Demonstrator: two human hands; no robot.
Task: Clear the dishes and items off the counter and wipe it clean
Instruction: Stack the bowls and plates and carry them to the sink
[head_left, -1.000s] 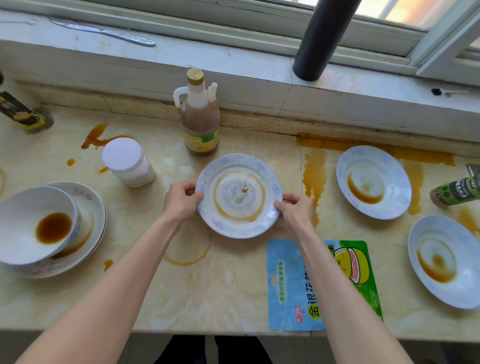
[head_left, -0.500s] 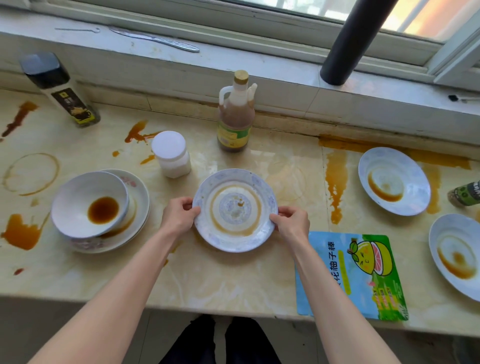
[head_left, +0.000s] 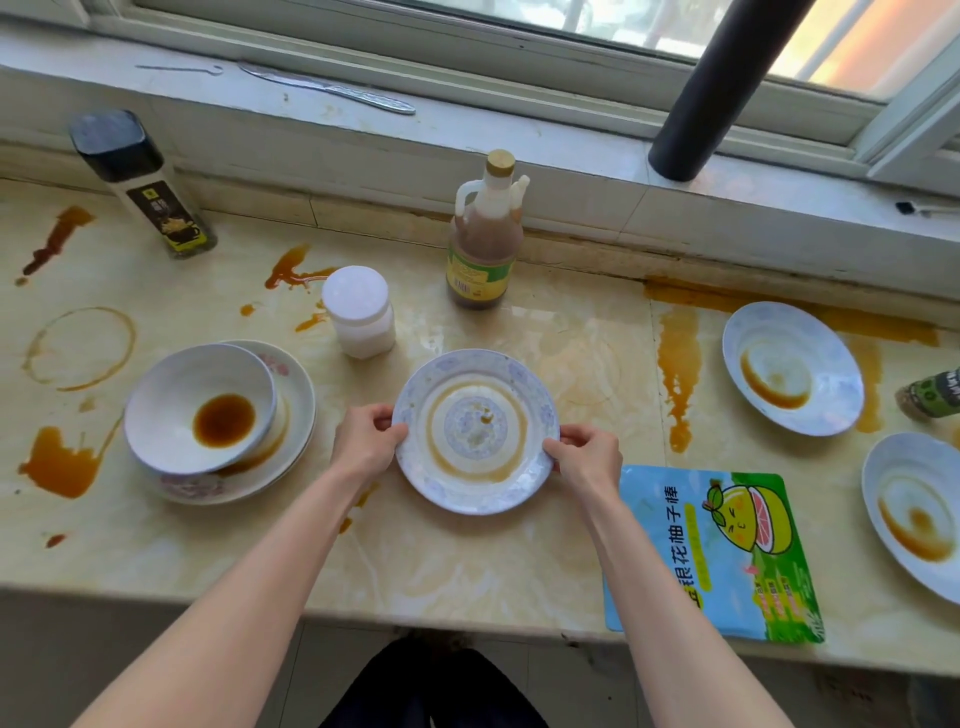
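Gripping a plate (head_left: 475, 431) by its two sides, the left hand (head_left: 363, 441) and right hand (head_left: 587, 457) have their thumbs on top of the rim and their other fingers curled under it, clamped on the edge. The plate sits near the middle of the counter (head_left: 467, 566), ringed inside with brown sauce; whether it rests on the marble or is just lifted I cannot tell. To its left a bowl (head_left: 200, 408) holding a pool of sauce leans tilted in another plate, the left plate (head_left: 291, 415). Just beyond the held plate stands a white jar (head_left: 358, 312), and farther back a brown bottle (head_left: 485, 234) against the sill. A dark-capped bottle (head_left: 140, 182) stands at the far left. Right of the hands lies a blue and green packet (head_left: 711, 556), overhanging the near edge. Two more smeared dishes, a far dish (head_left: 792, 369) and a near dish (head_left: 914, 514), lie at the right, with a green bottle (head_left: 930, 395) on its side between them at the frame's edge. Sauce stains (head_left: 678, 374) mark the marble on both sides.
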